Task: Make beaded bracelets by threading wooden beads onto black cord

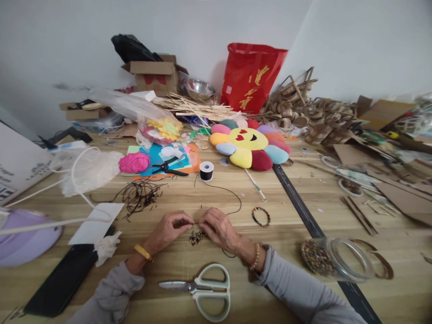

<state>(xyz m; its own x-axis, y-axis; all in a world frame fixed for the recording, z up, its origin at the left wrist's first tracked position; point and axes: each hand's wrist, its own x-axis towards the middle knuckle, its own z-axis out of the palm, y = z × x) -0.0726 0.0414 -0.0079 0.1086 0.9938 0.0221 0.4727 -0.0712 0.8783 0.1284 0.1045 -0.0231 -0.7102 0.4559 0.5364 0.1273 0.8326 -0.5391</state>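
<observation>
Where the 2 meet, the left hand [168, 230] and right hand [218, 227] pinch shut on the black cord [227, 189], beads [196, 237] hanging between them, scissors [202, 290] nearer.

Soft even daylight, wide-angle edge distortion

Table [175, 265] was matt pale wood. Scissors [194, 286] had shiny metal blades, smooth plastic handles. Beads [196, 237] looked glossy, cord [240, 204] matt.
</observation>
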